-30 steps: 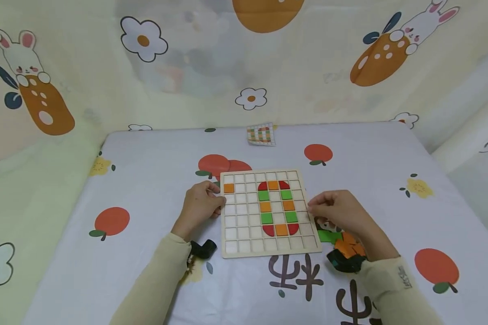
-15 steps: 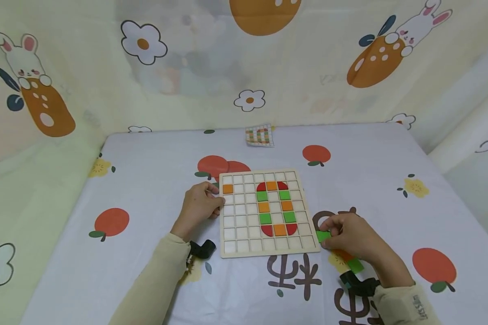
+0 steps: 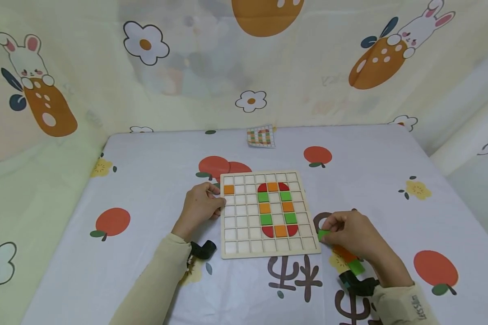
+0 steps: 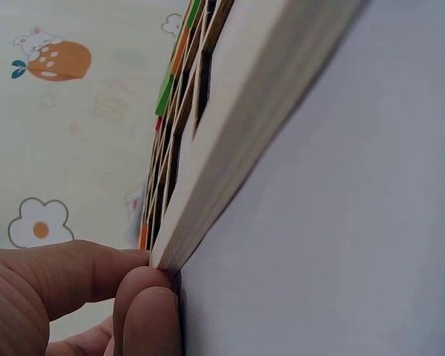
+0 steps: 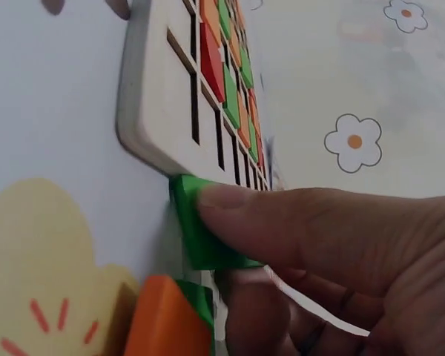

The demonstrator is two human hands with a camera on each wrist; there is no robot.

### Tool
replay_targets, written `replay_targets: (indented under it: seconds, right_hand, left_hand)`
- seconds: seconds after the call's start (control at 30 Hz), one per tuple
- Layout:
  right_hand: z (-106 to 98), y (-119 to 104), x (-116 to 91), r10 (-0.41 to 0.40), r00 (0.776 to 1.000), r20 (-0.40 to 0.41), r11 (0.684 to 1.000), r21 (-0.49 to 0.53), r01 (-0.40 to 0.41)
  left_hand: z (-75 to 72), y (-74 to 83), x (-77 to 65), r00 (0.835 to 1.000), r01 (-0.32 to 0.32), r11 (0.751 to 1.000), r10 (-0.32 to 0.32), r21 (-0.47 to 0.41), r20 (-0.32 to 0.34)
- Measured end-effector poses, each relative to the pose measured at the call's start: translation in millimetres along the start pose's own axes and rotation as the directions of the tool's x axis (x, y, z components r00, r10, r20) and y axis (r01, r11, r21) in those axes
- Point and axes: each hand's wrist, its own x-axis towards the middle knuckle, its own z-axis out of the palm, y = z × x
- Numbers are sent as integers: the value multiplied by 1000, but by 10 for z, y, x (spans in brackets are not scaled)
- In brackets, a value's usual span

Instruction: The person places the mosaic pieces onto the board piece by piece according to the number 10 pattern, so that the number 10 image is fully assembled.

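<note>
A wooden grid board (image 3: 240, 247) lies on the table, with red, orange and green tiles set in a ring on its right half. One orange tile (image 3: 229, 189) sits alone near its upper left. My left hand (image 3: 200, 204) holds the board's left edge, its fingertips (image 4: 150, 293) up against the wooden side. Just off the board's lower right, my right hand (image 3: 351, 232) pinches a green square tile (image 5: 208, 233) between thumb and fingers. In the right wrist view the tile stands tilted close beside the board's corner.
Loose orange tiles (image 5: 163, 319) and a green tile (image 3: 356, 266) lie under and beside the right hand. A small patterned card (image 3: 261, 136) rests at the table's back edge. Black wrist cameras (image 3: 203, 249) sit at both wrists.
My right hand has moved from the board's right edge down to the loose tiles and taken a green tile, now tilted. My left hand has stayed at the left edge.
</note>
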Motion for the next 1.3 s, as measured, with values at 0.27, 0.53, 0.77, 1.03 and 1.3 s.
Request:
replay_targets:
  seconds: [0.27,0.53,0.77,1.03,1.3]
  right_hand:
    - [-63,9,110,32,999,12,983,181,-34]
    - [-21,-102,333,58,995,84,920,381,-86]
    - [3,-270,489,41,994,97,894,441,-80]
    - [52,-431,650,14,991,133,855,512,-81]
    - [199,-672,841,34,987,159,832,542,-116]
  left_hand:
    - [-9,-3,5,1000,-7,1000,7,-9,3]
    - [-7,8,-1,1000,3,1000,-3,4,3]
    - [-10,23,-7,1000,19,1000,-19,2,2]
    - [-17,30,-8,1000,24,1000,-24,-1,1]
    - [-16,16,0,1000,19,1000,-19,-14,4]
